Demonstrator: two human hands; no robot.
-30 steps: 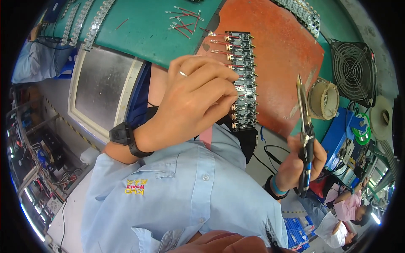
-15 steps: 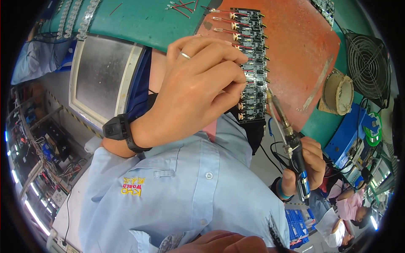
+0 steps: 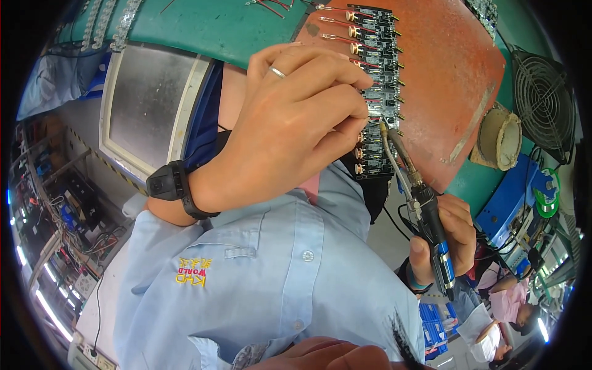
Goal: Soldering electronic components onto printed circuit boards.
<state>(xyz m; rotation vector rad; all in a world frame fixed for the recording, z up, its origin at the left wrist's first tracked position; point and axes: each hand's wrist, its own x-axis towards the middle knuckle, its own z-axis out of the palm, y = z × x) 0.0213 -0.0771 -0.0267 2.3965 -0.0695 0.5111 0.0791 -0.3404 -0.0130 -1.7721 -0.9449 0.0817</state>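
A strip of joined black circuit boards (image 3: 385, 46) lies on a reddish-orange mat. Thin red wires (image 3: 345, 23) run leftward from several of the upper boards, past small copper-coloured round parts. My left hand (image 3: 302, 111) is closed in a pinch at the strip's left edge, on what looks like a short red wire mostly hidden by the fingers. In my right hand (image 3: 453, 237) is a soldering iron (image 3: 431, 216) with a thin tube along its shaft. Its tip reaches onto a lower-middle board, close to the left fingertips.
Right of the orange mat (image 3: 444, 68) stand a round pot-like holder (image 3: 507, 139) and a black fan (image 3: 542, 92). A framed grey panel (image 3: 154, 105) is at left. Loose red wires (image 3: 268, 6) and strips of small parts (image 3: 126, 24) lie on the green surface (image 3: 203, 28).
The soldering iron's tip has moved left and up, from beside the strip's right edge onto a board. The strip and left hand appear slightly farther right in view; the pinch remains closed.
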